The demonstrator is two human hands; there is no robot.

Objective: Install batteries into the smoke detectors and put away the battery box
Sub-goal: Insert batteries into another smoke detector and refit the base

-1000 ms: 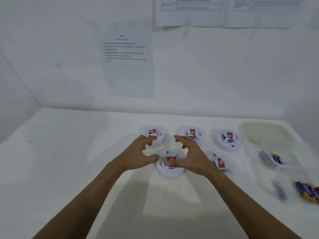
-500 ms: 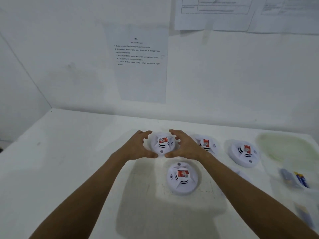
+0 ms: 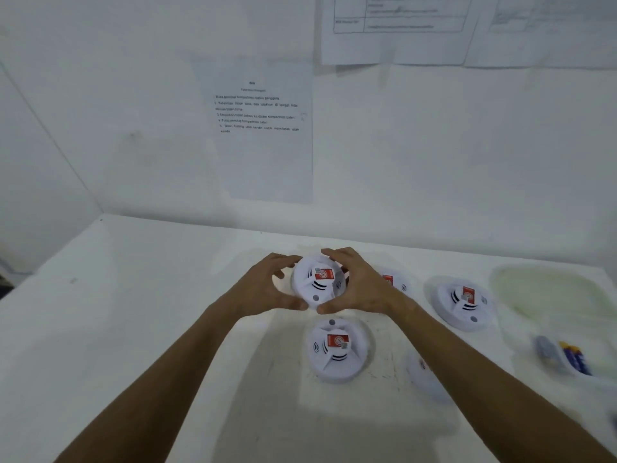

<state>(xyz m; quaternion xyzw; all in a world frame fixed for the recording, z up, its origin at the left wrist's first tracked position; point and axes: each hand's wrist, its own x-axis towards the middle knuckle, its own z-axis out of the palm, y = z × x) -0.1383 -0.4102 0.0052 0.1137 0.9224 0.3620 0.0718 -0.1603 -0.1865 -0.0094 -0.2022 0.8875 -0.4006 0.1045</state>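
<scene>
Several white round smoke detectors with red labels lie on the white table. Both hands grip the far left smoke detector (image 3: 317, 282): my left hand (image 3: 267, 289) curls round its left side, my right hand (image 3: 359, 285) round its right side. A second detector (image 3: 335, 349) lies just in front of it. A third detector (image 3: 462, 304) lies to the right, and a fourth (image 3: 395, 282) is half hidden behind my right hand. My right forearm covers most of a fifth (image 3: 422, 372). Batteries (image 3: 574, 357) lie in the clear battery box (image 3: 601, 379) at the right edge.
A translucent lid (image 3: 547, 292) lies at the far right of the table. Printed instruction sheets (image 3: 263, 128) hang on the white wall behind. The table's left edge (image 3: 50, 262) drops off beside a side wall.
Both hands moved from the near detector to the far left one and closed round its sides. The camera swung left, pushing the battery box toward the right edge.
</scene>
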